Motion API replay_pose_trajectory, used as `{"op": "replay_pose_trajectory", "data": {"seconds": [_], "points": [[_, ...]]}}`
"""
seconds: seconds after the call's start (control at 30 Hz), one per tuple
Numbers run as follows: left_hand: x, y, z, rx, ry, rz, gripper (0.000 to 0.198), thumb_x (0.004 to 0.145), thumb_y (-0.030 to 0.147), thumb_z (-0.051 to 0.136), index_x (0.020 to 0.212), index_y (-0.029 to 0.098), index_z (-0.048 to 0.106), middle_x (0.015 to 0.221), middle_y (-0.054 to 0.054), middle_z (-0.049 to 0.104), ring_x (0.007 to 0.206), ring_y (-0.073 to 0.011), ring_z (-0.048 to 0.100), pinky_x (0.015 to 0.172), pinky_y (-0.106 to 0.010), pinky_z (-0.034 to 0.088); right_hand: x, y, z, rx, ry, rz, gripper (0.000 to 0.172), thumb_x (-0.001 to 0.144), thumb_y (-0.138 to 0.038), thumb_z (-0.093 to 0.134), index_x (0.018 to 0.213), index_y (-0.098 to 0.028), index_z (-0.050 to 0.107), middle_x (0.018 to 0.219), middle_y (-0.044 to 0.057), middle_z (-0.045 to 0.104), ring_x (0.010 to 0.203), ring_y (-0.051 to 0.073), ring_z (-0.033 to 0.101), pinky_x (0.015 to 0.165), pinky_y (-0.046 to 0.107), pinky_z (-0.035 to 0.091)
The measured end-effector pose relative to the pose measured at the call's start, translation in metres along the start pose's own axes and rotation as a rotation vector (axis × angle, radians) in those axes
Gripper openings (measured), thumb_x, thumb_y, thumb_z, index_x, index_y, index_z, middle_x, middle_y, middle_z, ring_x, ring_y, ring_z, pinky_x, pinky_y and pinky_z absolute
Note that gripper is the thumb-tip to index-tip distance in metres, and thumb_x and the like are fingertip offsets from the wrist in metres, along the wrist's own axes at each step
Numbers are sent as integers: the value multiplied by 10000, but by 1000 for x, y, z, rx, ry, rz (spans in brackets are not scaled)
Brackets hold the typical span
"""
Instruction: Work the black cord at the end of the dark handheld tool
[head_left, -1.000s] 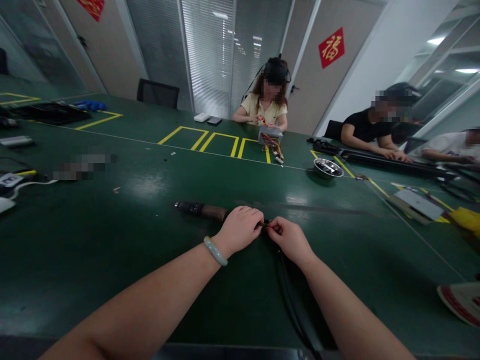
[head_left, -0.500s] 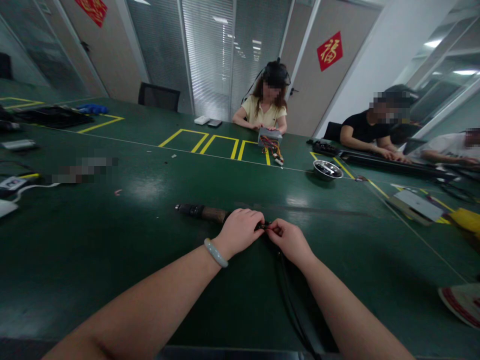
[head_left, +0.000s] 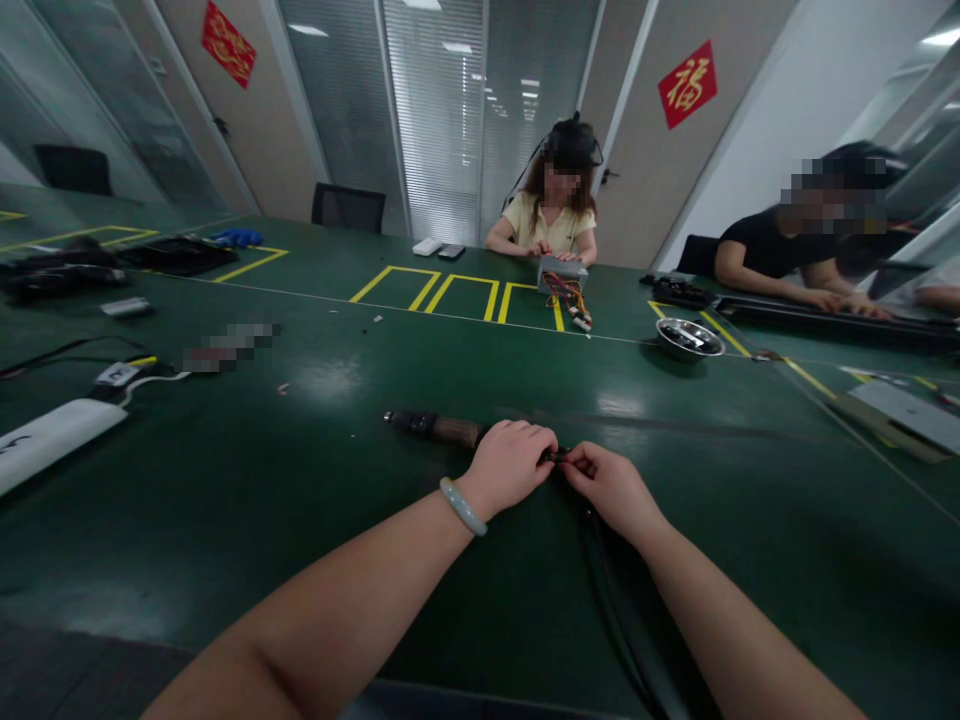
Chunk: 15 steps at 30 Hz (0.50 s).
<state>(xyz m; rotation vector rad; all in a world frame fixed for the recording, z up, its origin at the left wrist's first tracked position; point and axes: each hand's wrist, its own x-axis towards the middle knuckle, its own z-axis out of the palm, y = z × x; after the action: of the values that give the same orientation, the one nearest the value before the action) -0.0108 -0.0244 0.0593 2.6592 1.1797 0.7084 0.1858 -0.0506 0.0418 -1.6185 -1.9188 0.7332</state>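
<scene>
A corded electric screwdriver with a black nose and brown grip lies across the green table, tip to the left. Around its rear part wraps my left hand, with a pale bangle on the wrist. My right hand is closed just right of it, thumb and fingertips pinching what looks like a thin wire at the tool's rear end; the fingers partly hide it. Below the right hand, a black cable runs down over the table's near edge.
Across the table, a person handles a grey metal box with coloured wires. Another person works at a long black part on the right. A metal bowl holds dark pieces. A white power strip lies at left.
The view has swung left, so everything sits further right, and more of the white power strip shows. Both hands keep nearly the same grip at the screwdriver's rear end.
</scene>
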Motion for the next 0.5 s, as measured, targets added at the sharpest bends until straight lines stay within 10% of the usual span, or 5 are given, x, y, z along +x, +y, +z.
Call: {"op": "replay_pose_trajectory", "data": {"seconds": [0.5], "points": [[0, -3, 1, 8, -16, 2, 29, 874, 235, 588, 885, 211, 602, 930, -4, 664, 931, -196, 573, 830, -348, 413, 4, 3, 1, -12, -52, 55, 244, 858, -451, 570, 924, -239, 671, 820, 7, 719, 717, 175, 663, 634, 268, 468]]}}
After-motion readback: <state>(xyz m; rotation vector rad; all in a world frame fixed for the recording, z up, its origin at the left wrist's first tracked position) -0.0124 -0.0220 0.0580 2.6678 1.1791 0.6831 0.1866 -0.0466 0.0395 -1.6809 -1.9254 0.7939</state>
